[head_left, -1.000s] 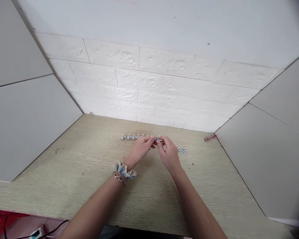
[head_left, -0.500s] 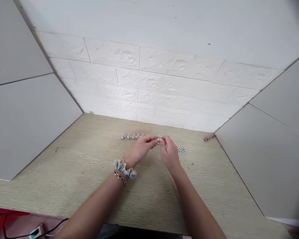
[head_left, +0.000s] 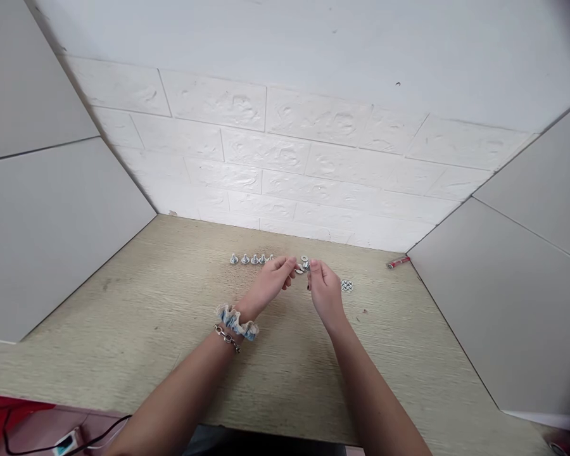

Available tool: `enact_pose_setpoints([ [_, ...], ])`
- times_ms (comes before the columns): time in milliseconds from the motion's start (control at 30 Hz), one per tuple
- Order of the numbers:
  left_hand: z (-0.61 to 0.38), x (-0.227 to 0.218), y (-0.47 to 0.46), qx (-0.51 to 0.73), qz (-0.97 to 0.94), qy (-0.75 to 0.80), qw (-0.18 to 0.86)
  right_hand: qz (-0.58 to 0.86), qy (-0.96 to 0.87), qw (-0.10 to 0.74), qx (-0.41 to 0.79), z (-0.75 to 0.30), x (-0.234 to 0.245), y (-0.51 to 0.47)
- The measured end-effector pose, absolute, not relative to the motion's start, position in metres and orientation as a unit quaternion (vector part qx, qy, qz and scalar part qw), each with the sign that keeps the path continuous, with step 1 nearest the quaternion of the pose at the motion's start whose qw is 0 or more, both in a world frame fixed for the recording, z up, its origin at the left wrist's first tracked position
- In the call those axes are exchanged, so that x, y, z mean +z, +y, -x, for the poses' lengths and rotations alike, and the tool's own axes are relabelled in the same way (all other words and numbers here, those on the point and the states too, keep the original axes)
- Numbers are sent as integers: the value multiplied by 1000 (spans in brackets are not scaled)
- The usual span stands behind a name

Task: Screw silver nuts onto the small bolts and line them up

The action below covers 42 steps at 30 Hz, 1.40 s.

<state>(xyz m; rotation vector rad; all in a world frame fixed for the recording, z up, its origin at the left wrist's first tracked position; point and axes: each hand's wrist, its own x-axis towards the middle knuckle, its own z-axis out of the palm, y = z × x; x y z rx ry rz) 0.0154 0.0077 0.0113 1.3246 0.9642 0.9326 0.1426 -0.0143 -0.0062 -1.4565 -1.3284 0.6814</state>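
Observation:
My left hand (head_left: 270,284) and my right hand (head_left: 325,294) are raised close together over a light wood-grain tabletop (head_left: 275,361). A small metal bolt with a round washer-like head (head_left: 304,262) sits between their fingertips, partly hidden, and a small metal piece (head_left: 299,271) shows just beside it. Behind my left hand stands a row of several small metal bolts (head_left: 249,259). A little cluster of metal nuts (head_left: 346,285) lies to the right of my right hand. A fabric scrunchie (head_left: 235,322) and a chain bracelet (head_left: 227,338) circle my left wrist.
A white brick-pattern wall (head_left: 285,177) rises behind the tabletop, with grey panels at the left (head_left: 52,234) and right (head_left: 517,297). A small red object (head_left: 398,262) lies in the far right corner. A black cable and white plug (head_left: 65,442) show below the front edge.
My hands have drawn slightly apart, with the right one moving right. The small metal part between them now shows more clearly at the fingertips.

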Motion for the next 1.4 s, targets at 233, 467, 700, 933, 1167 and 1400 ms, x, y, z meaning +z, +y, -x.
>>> enact_pose_setpoints([
  [233,-12,17,5,340,-608,420,582,548,-697,445,128,-145,-6,-16],
  [467,-13,15,6,323,-633,430,556,543,-707,437,122,-144,-7,-16],
  [700,-16,15,3,346,-699,399,482,564,-632,480,229,-141,-1,-18],
  [933,-17,13,4,350,-684,426,477,566,-639,459,247,-141,1,-18],
  [1167,-13,18,5,327,-622,440,559,557,-676,424,230,-139,0,-17],
  [1400,-14,13,7,331,-630,447,542,537,-699,423,210,-141,-1,-15],
])
